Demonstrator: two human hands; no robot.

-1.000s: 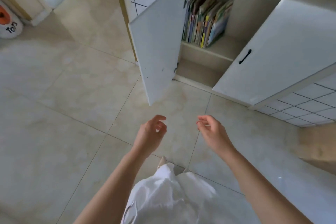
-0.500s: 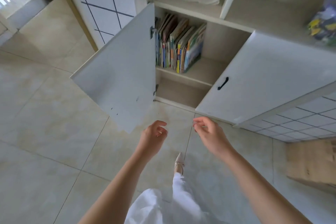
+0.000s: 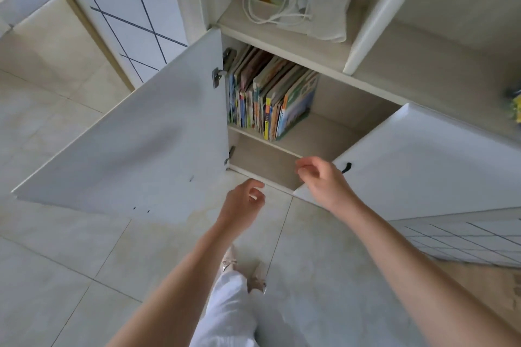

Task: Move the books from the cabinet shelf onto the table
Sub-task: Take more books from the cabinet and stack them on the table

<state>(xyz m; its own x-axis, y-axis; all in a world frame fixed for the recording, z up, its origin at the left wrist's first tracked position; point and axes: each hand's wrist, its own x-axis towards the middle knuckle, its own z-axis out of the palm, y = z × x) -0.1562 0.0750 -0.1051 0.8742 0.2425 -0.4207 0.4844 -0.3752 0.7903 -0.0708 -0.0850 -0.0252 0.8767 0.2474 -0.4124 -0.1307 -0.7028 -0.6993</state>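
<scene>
Both hands, the left hand (image 3: pixel 242 203) and right hand (image 3: pixel 324 180), hang loosely curled, holding nothing, near the shelf (image 3: pixel 307 135) of upright books (image 3: pixel 270 98); their spine lettering is too small to read.

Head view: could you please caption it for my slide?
Both empty hands, left and right, reach toward upright books on the open cabinet's shelf.

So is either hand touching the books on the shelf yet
Apart. The head view shows the left hand and right hand empty in front of the open cabinet, well short of the books standing on the shelf.
</scene>
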